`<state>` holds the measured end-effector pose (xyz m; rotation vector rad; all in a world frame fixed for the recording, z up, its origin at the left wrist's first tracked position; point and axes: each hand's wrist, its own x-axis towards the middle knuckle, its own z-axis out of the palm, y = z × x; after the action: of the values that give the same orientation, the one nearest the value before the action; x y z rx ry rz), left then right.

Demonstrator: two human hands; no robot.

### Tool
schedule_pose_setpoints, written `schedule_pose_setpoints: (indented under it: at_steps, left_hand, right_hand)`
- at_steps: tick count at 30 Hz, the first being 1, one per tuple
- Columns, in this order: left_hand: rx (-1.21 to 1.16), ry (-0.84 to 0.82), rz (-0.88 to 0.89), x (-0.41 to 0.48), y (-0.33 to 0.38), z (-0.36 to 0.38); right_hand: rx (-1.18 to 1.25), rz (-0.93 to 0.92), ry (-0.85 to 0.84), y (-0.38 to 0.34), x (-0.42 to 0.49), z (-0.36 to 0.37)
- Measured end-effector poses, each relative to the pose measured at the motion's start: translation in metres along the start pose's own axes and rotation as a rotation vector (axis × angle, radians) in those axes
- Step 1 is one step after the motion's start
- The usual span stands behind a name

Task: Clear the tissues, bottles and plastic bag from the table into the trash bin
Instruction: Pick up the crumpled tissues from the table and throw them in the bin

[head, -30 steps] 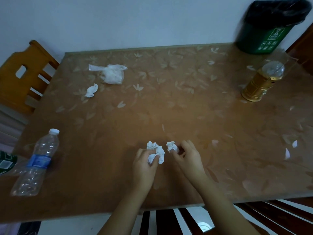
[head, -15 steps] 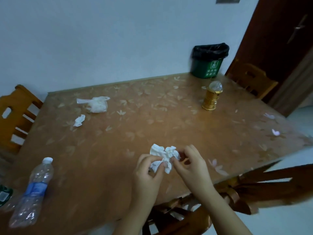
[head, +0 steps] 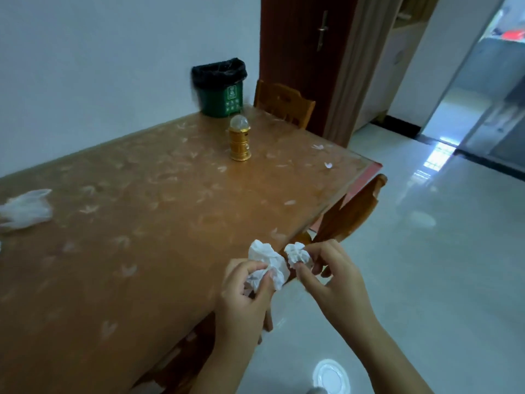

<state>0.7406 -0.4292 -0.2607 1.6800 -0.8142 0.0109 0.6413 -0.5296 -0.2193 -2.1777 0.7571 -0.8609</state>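
Observation:
My left hand [head: 244, 297] grips a crumpled white tissue [head: 267, 260] above the near right edge of the brown table [head: 142, 223]. Right beside it, my right hand [head: 332, 280] pinches a smaller tissue ball [head: 297, 253] in its fingertips, past the table edge. A green trash bin [head: 220, 91] with a black liner stands on the table's far corner by the wall. At the left edge of the view a clear plastic bag [head: 25, 209] lies on the table. The bottles are out of view.
A gold lantern [head: 240, 139] stands on the table in front of the bin. Wooden chairs sit at the far end [head: 284, 105] and along the right side [head: 355, 211]. Pale tiled floor [head: 440, 265] spreads to the right toward a doorway.
The view has swung right, so the bottle and the small tissue at the left dropped out. Both hands lifted with their tissues and moved right, to the table's edge.

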Motion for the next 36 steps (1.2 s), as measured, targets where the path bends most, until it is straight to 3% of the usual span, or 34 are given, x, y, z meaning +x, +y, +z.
schedule_pose_setpoints:
  at_steps: [9,22,30,36]
  left_hand:
    - [-0.018,-0.210,0.141,0.016,0.049,0.099]
    - [-0.169,-0.505,0.199,0.022,0.143,0.370]
    - [-0.198,-0.570,0.098,0.039,0.146,0.477]
    - [-0.159,-0.516,0.127,0.099,0.127,0.551]
  right_hand:
    - [-0.044,0.096,0.248,0.063,-0.003,-0.092]
    - [-0.054,0.228,0.476,0.225,0.039,-0.291]
    - [-0.008,0.333,0.521,0.308,0.078,-0.341]
    - [-0.010,0.350,0.491,0.368,0.151,-0.350]
